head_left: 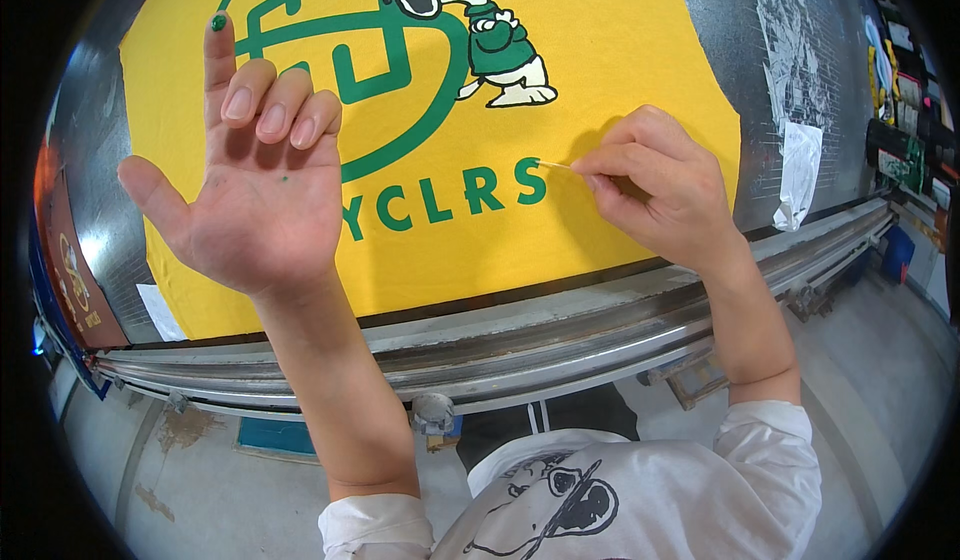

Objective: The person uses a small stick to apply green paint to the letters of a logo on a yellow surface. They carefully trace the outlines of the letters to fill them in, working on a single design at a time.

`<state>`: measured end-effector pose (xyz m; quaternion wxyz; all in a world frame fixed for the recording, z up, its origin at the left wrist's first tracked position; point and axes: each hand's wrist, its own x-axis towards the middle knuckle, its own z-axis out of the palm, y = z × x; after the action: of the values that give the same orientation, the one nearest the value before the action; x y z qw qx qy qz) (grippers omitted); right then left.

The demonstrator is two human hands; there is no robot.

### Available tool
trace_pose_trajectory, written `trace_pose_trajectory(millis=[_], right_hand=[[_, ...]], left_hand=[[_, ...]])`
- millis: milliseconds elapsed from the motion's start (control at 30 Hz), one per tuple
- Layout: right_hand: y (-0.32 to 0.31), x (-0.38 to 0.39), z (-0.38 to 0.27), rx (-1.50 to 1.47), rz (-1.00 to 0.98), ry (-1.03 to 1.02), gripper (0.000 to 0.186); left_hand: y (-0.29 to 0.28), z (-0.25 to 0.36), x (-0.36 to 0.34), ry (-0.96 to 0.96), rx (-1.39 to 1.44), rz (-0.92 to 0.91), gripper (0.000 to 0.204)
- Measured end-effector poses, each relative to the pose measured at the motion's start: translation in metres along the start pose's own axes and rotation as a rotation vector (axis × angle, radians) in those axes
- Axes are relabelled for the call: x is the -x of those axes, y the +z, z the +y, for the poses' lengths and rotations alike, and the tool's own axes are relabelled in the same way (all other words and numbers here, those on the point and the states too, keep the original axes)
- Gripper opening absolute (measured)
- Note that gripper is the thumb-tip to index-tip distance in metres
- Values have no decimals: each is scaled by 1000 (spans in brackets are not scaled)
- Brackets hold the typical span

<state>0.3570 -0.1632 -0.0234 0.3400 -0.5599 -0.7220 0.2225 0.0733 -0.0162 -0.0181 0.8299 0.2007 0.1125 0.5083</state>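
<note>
My left hand [265, 200] is raised palm up over a yellow fabric sheet [640, 50], thumb out, index finger extended with a blob of green paint [218, 22] on its tip, other fingers loosely curled, holding nothing. The fabric bears green printed lettering [395, 210], a green emblem and a white cartoon dog [500, 55]. My right hand [650, 185] pinches a thin pale stick [552, 164], whose tip is at the rightmost green letter. My left hand hides part of the emblem and lettering.
A dark metal table [830, 80] carries the fabric, with a scuffed white paper scrap [798, 175] at right. A metal rail [530, 335] runs along the front edge. A brown printed piece [85, 290] lies at far left; assorted items [895, 90] crowd the far right.
</note>
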Motion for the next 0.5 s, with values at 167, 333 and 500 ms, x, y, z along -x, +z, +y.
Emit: trace_pose_trajectory(millis=[167, 333, 500], right_hand=[[1, 0, 2, -3, 9, -32, 21], [1, 0, 0, -8, 3, 8, 21], [1, 0, 0, 10, 14, -6, 21]], left_hand=[[-1, 0, 0, 4, -2, -6, 98], [0, 0, 0, 1, -8, -1, 98], [-2, 0, 0, 3, -8, -25, 96]])
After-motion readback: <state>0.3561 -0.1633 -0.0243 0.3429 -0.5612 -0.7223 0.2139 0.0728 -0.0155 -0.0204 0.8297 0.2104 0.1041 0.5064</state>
